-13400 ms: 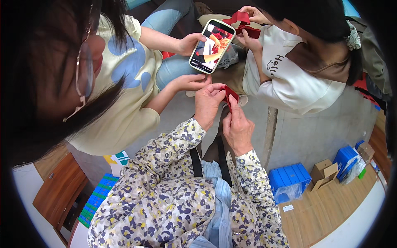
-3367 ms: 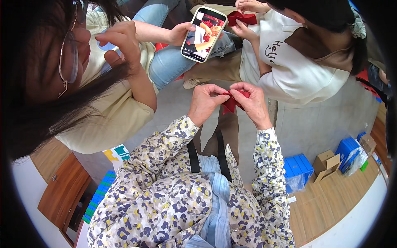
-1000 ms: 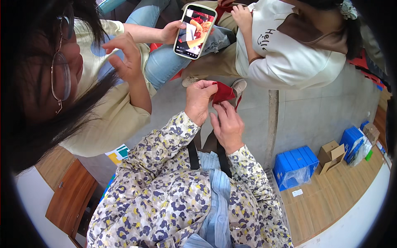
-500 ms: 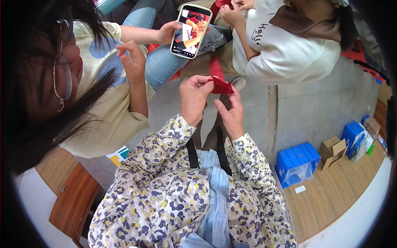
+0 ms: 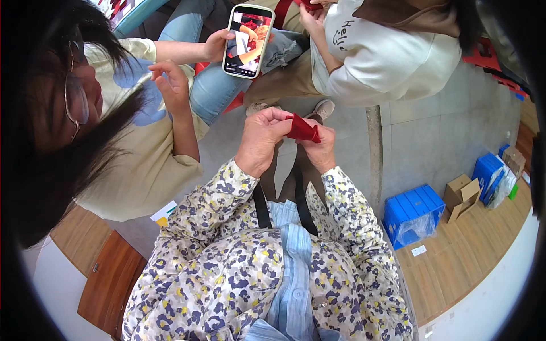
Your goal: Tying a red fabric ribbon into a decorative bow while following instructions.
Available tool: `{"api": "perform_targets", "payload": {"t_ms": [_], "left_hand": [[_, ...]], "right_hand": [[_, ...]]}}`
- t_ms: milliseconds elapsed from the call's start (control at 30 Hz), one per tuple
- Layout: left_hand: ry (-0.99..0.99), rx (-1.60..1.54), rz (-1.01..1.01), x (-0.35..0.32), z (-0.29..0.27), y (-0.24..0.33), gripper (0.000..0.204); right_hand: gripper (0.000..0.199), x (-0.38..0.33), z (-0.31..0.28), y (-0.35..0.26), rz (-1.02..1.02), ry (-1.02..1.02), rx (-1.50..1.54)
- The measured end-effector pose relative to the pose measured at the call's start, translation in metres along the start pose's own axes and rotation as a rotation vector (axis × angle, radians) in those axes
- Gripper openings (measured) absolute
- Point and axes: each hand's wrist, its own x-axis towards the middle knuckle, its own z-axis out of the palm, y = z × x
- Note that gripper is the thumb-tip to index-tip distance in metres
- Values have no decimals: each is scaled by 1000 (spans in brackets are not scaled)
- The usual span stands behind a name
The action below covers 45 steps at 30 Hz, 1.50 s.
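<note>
Red ribbon (image 5: 302, 129) partly hides the right fingers (image 5: 326, 134) (probably their tips); the top edge crops one co-worker (image 5: 392, 62).

One red strip (image 5: 301, 128), the wearer's two hands (image 5: 260, 141) — also one phone (image 5: 248, 42), two people (image 5: 392, 62) close by, one open cardboard box (image 5: 459, 196), one white card (image 5: 419, 250) — and at least two blue crates (image 5: 412, 200)

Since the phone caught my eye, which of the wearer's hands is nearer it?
Left: the left hand is below the phone in the picture; the right hand, also below, is farther right.
</note>
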Motion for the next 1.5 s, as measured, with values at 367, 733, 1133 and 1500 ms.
{"api": "perform_targets", "payload": {"t_ms": [367, 733, 1133, 1500], "left_hand": [[-39, -138, -114, 14, 8, -5, 11], [-79, -72, 0, 16, 26, -5, 9], [-100, -156, 91, 19, 13, -4, 9], [-29, -41, 171, 15, 20, 4, 7]], "right_hand": [[34, 10, -30, -8, 186, 107, 214], [29, 21, -67, -43, 615, -150, 403], [19, 27, -59, -62, 516, 85, 667], [14, 29, -48, -71, 274, 296, 488]]}}
